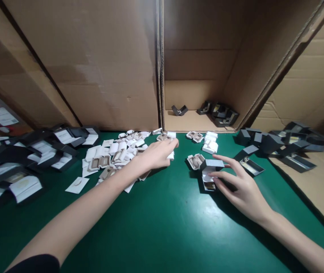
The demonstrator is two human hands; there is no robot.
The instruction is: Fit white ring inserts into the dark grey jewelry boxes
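My right hand [243, 189] has its thumb and fingers around the right side of a small black hinged gift box [211, 170], which stands open with white lining showing inside. At the right edge of a heap of white and beige box inserts [119, 155], my left hand [160, 154] reaches down with its fingers bent. White inserts show just beyond and beneath those fingers; what they pinch, if anything, is hidden. Touching the back left of the black box is a white insert with a beige hollow [196, 161]. More white inserts [210, 142] lie behind the box.
Open black boxes with white cards [39, 151] pile up at the left of the green table [162, 227]. More black boxes [288, 142] are heaped at the right. Behind, a large cardboard carton [196, 89] holds several black boxes [224, 113]. A loose white card [77, 184] lies front left.
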